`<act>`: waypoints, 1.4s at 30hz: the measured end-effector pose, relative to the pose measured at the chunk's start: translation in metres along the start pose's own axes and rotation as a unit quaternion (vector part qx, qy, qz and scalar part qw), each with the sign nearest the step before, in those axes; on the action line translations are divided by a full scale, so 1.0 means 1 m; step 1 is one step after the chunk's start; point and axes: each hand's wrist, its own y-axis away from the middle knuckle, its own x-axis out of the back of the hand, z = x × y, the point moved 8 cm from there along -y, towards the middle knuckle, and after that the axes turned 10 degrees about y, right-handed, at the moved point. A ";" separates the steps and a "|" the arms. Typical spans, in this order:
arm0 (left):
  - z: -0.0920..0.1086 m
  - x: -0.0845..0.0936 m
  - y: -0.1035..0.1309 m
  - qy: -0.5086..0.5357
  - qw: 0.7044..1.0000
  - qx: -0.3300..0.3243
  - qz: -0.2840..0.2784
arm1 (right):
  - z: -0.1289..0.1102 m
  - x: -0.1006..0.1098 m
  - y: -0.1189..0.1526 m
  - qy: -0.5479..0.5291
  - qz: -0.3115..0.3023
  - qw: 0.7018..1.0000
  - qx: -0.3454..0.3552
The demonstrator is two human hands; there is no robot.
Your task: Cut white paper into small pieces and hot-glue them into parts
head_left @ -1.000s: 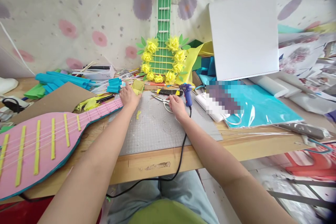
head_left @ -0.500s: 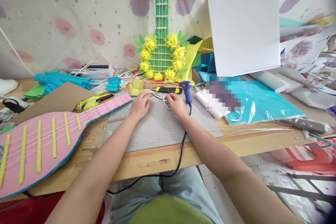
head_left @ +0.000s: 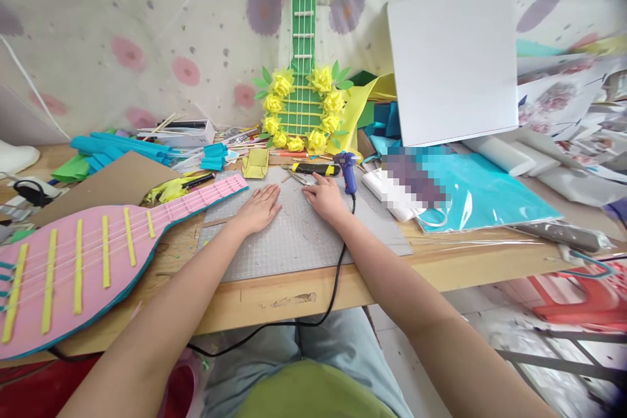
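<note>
Scissors [head_left: 300, 178] partly under right hand [head_left: 324, 197], grip unclear; left hand [head_left: 258, 209] open, flat on mat [head_left: 289, 249].

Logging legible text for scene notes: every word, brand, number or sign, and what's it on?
No legible text anywhere.
Cutting mat: grid visible, any numbers too small.
Scissors, utility knife, glue gun: any print too small.
Pixelated patch beside blue sheet: unreadable.

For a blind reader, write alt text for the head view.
Left hand flat on a gray cutting mat, right hand over scissors near a blue glue gun; a pink stringed instrument lies to the left, and a green one with yellow flowers stands behind.
</note>
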 end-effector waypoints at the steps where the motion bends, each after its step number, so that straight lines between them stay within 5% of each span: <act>1: 0.000 0.002 0.003 0.003 1.000 0.000 0.009 | -0.002 0.001 -0.001 0.006 0.008 1.000 0.008; 6: 0.010 0.015 -0.008 0.015 0.996 0.022 0.080 | -0.013 0.002 0.001 0.047 0.028 0.997 0.048; 12: 0.017 0.000 -0.052 0.037 0.995 0.058 0.069 | -0.014 0.000 0.001 0.029 -0.002 0.998 0.059; 16: 0.019 -0.006 -0.057 0.035 0.997 0.047 0.047 | 0.000 0.003 -0.001 -0.051 0.013 0.998 0.038; 21: 0.012 0.000 -0.029 0.022 0.999 0.012 0.027 | 0.012 0.016 0.002 -0.157 0.065 0.985 0.019; 27: -0.020 0.007 0.041 -0.008 0.999 0.020 0.032 | 0.010 0.016 0.001 -0.133 0.065 0.989 0.020; 31: -0.036 0.027 0.084 -0.031 0.997 0.044 0.051 | 0.008 0.015 0.000 -0.103 0.076 0.992 0.020; 35: -0.038 0.055 0.094 -0.123 0.979 0.149 0.064 | 0.000 0.013 -0.004 -0.080 0.080 0.993 0.036; 38: 0.001 0.060 0.065 -0.081 0.983 0.106 0.126 | -0.005 0.010 -0.007 -0.073 0.082 0.993 0.043; 42: 0.059 0.012 0.009 0.011 0.995 0.058 0.080 | -0.005 0.010 -0.007 -0.060 0.084 0.994 0.047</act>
